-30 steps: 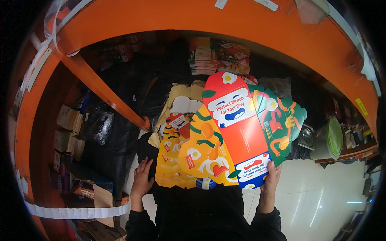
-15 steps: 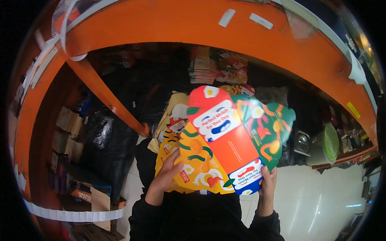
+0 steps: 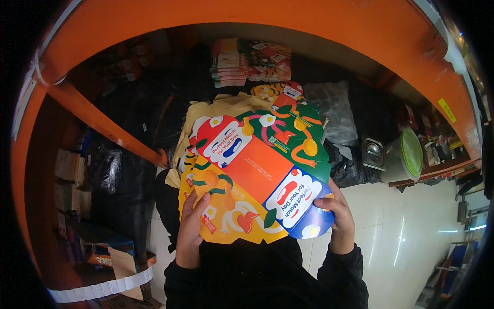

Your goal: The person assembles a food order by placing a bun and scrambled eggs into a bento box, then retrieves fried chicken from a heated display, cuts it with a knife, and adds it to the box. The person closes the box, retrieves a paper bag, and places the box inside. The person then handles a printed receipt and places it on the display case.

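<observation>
Basically, both hands are on one multicolour die-cut carton blank [image 3: 260,170], spread open in front of the torso. Left hand [image 3: 190,224] pinches the lower-left edge of the yellow panel, thumb on top, other fingers partly hidden; right hand [image 3: 337,210] pinches the blue end flap, thumb on the printed face, fingers mostly under it. Black sleeves [image 3: 342,275] at lower edge, pale tiled floor [image 3: 383,226] to the right. Blank overlaps more yellow-edged blanks [image 3: 185,193] and blocks most of them; can't tell if it rests on them. Crumpled brown wrapping paper [image 3: 218,105] sticks out past its upper-left side. Lower left: white label strip [image 3: 103,289] curving in front of an open cardboard box [image 3: 123,270]. Orange diagonal post [image 3: 105,123] cuts across the left side, its lower end near the brown paper; beyond it, a shiny plastic-wrapped bundle [image 3: 105,167] on black sheeting. Right side: lidded metal container [image 3: 374,153] just beside a translucent tub with green lid [image 3: 410,154], crumpled clear plastic bag [image 3: 329,110] further back. Orange front beam [image 3: 231,13] arches over the top. Behind the held blank, a smaller printed piece [image 3: 280,93]; farthest, two side-by-side stacks of flat printed cartons [image 3: 229,63], right one in shade.
</observation>
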